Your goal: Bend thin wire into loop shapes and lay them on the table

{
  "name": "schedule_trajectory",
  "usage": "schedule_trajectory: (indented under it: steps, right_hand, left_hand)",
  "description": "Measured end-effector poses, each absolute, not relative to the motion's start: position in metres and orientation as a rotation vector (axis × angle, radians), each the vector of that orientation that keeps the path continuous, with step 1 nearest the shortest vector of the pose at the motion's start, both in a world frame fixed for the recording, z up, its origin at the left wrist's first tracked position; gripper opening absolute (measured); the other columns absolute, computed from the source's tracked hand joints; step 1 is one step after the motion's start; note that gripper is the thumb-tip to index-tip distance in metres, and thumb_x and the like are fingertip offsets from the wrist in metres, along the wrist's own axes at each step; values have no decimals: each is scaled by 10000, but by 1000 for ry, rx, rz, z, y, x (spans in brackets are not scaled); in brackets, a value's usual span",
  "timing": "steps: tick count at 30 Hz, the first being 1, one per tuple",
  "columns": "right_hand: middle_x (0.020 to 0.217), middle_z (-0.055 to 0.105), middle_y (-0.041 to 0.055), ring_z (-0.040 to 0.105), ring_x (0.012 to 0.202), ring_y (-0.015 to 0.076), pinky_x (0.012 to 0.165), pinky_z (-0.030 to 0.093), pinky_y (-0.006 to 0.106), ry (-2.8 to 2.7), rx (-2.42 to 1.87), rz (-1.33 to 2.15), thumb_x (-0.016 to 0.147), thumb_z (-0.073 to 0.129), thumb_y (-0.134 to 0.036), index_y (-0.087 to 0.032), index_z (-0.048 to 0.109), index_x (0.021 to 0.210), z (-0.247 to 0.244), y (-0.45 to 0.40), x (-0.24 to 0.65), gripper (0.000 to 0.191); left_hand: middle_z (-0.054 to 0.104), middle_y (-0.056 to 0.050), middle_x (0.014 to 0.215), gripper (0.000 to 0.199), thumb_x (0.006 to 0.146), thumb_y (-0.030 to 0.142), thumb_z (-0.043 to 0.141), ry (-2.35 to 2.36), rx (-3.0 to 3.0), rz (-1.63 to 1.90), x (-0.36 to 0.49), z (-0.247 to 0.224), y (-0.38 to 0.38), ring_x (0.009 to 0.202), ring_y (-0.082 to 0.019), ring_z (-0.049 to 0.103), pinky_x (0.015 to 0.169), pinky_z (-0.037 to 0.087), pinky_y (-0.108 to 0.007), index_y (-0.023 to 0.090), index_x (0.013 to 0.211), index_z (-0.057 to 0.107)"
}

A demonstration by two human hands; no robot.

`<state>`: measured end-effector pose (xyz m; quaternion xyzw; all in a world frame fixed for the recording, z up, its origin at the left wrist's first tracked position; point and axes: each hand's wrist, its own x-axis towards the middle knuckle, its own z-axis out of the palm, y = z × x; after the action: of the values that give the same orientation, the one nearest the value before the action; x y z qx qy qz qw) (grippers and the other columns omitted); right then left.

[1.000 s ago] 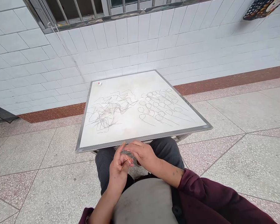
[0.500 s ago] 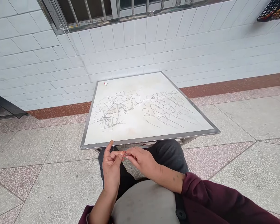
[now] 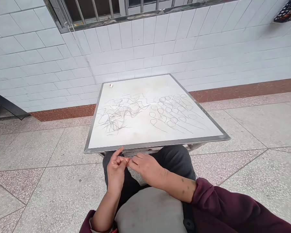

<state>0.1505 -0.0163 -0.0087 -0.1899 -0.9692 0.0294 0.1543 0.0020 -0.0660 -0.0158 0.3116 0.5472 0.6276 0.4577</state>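
Note:
Close together over my lap, just in front of the table's near edge, are my two hands. My left hand (image 3: 116, 168) pinches a thin wire (image 3: 126, 151) between thumb and index finger. Fingertips of my right hand (image 3: 145, 166) are closed at the same spot, on the wire too. A faint loop of it shows above the fingers. On the white table (image 3: 140, 137) lie bent, tangled wires (image 3: 115, 124) at the left and several looped wires (image 3: 172, 121) at the right.
A small red-and-white object (image 3: 111, 86) sits at the table's back left corner. Behind the table is a white tiled wall (image 3: 135, 55) with a barred window (image 3: 106, 14). A patterned cloth (image 3: 288, 11) hangs at the upper right.
My right hand has turned slightly and its fingers have curled in. My left index finger has tilted to the right. More of the wire loop shows. The view has shifted slightly.

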Motion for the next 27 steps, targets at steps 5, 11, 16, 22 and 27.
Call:
schedule_trajectory:
  steps: [5,11,16,22,27]
  right_hand:
    - [862,562,86,454,748,207,595,338,330,-2797,-613,25,764,513,-77,-111,528,1118,-17,-23,144,357]
    - [838,546,72,443,736,201,611,354,326,-2723,-651,116,784,498,-55,-132,546,1040,-30,-20,147,271]
    - [859,558,78,457,734,200,613,372,321,-2696,-648,154,812,483,-61,-128,532,1088,-33,-21,148,289]
    - [792,562,48,491,723,184,626,406,293,-2625,-744,217,849,453,-54,-154,571,985,-35,-23,149,206]
    - [759,571,42,521,713,174,654,442,283,-2611,-741,374,869,420,-61,-166,574,852,-39,-25,162,187]
  left_hand:
    - [639,35,637,481,720,218,717,1345,709,1573,1,-22,-61,668,-124,620,785,462,-290,130,1170,570]
    - [621,35,618,509,715,234,723,1341,689,1613,-1,-21,-59,673,-141,629,714,487,-283,130,1187,565]
    - [619,37,615,487,701,236,728,1376,689,1657,-6,-20,-59,696,-149,640,713,489,-281,141,1159,592]
    - [622,34,615,516,664,239,751,1425,650,1729,-16,-18,-59,715,-154,646,687,496,-270,133,1147,605]
    - [612,34,637,511,665,227,753,1444,617,1829,-35,-13,-62,707,-143,642,682,502,-265,136,1147,613]
